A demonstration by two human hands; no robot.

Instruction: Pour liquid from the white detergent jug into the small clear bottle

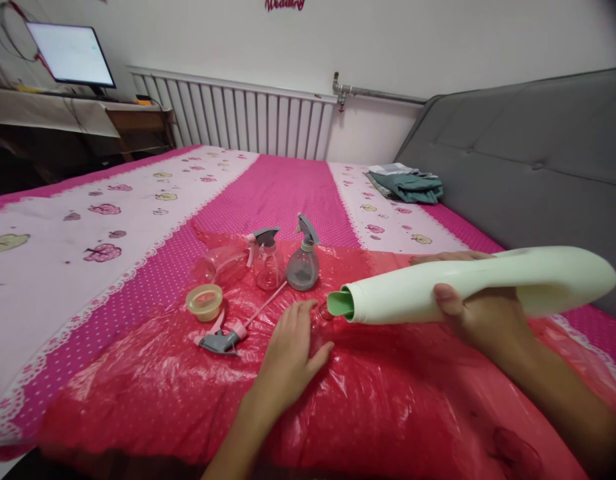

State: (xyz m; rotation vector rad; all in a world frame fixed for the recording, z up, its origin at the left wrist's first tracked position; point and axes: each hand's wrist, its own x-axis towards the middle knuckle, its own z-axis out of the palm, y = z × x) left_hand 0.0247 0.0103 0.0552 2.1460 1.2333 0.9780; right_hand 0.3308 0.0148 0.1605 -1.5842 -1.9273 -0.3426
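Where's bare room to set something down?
Free: red sheet nearer than the loose spray head, left of the left forearm; magenta bedspread strip between upright spray bottles and radiator. Crowded: beyond and left of the left hand, around yellow cup.

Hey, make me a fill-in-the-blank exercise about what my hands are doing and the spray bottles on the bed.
1. The right hand grips a pale bottle whose projecting spout is coloured ____.
2. The left hand curls around a clear bottle above a plastic sheet coloured ____.
3. The number of spray bottles standing upright with spray heads on top is ____.
4. The detached spray head has a long thin tube coloured ____.

Missing words: green; red; two; pink.
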